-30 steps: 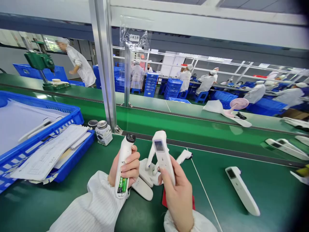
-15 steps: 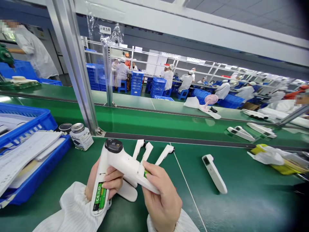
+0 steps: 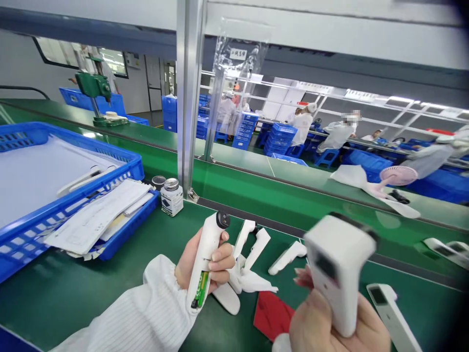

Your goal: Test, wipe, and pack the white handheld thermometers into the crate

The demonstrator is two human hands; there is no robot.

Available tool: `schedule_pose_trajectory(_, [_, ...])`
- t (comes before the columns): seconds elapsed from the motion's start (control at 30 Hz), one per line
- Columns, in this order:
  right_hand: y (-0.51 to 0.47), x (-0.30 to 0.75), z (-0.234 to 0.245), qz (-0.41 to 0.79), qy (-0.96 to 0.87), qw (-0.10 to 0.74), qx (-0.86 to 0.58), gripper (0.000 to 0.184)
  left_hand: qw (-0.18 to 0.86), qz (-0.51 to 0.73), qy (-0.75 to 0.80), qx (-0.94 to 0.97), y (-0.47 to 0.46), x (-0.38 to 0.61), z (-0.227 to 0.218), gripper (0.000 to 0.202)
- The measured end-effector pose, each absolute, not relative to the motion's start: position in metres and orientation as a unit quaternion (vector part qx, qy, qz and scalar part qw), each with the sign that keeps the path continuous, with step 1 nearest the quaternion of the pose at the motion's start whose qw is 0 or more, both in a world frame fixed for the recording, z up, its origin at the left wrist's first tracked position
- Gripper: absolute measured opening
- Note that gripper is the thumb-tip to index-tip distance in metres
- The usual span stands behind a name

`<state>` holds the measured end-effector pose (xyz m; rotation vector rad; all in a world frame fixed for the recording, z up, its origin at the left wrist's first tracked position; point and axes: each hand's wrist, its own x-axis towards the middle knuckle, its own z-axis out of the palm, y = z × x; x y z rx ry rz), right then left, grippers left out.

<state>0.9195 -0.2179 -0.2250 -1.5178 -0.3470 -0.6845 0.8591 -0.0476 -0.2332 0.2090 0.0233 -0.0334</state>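
My left hand (image 3: pixel 216 264) is wrapped round a white infrared thermometer (image 3: pixel 205 239). Its black sensor end points up, and green batteries (image 3: pixel 200 289) show in the uncovered compartment of its handle. Raised closer to the camera, a second white thermometer (image 3: pixel 339 259) is gripped by my right hand (image 3: pixel 330 318); its small dark screen faces me and its edges are blurred. Several more white thermometers (image 3: pixel 261 247) lie on the green bench beyond my left hand. Another thermometer (image 3: pixel 392 313) rests at the right, partly behind my right hand. A red piece (image 3: pixel 271 315) lies between my hands.
Blue baskets (image 3: pixel 139 168) with papers (image 3: pixel 98 210) stand at the left. Beside a metal post (image 3: pixel 188 98) is a small white bottle (image 3: pixel 171 198). A pink fan (image 3: pixel 397 176) sits beyond the bench's raised ledge. People in white work in the background.
The view has swung left. My hands have moved apart: the right one has lifted its thermometer toward the camera and turned it screen-forward, while the left still holds its own.
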Motion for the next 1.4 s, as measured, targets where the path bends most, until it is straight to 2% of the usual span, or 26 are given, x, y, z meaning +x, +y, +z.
schedule_pose_trajectory(0.1, [-0.212, 0.923, -0.221, -0.133, -0.152, 0.697, -0.688, 0.027, 0.990, -0.009, 0.032, 0.137, -0.050, 0.863, -0.237, 0.046])
schedule_pose_trajectory(0.2, [-0.208, 0.930, -0.229, 0.045, -0.170, 0.734, -0.656, 0.029, 0.971, 0.024, 0.090, 0.219, -0.057, 0.866, -0.240, 0.049])
schedule_pose_trajectory(0.3, [-0.207, 0.933, -0.235, 0.125, -0.168, 0.781, -0.588, 0.025, 0.913, 0.083, 0.168, 0.363, -0.068, 0.865, -0.238, 0.044])
schedule_pose_trajectory(0.5, [-0.202, 0.917, -0.231, 0.135, -0.235, 0.819, -0.505, 0.016, 0.808, 0.125, 0.098, 0.568, -0.074, 0.852, -0.229, 0.031])
schedule_pose_trajectory(0.67, [-0.200, 0.909, -0.245, 0.142, -0.246, 0.814, -0.507, 0.026, 0.712, 0.152, 0.013, 0.685, -0.074, 0.845, -0.227, 0.027])
schedule_pose_trajectory(0.9, [-0.208, 0.903, -0.260, 0.118, -0.243, 0.796, -0.542, 0.040, 0.770, 0.127, -0.043, 0.624, -0.080, 0.843, -0.232, 0.025])
schedule_pose_trajectory(1.1, [-0.208, 0.900, -0.256, 0.109, -0.288, 0.806, -0.505, 0.037, 0.772, 0.134, -0.068, 0.618, -0.080, 0.843, -0.234, 0.017])
schedule_pose_trajectory(1.4, [-0.210, 0.905, -0.260, 0.109, -0.345, 0.786, -0.501, 0.038, 0.777, 0.172, -0.059, 0.603, -0.077, 0.845, -0.226, 0.014])
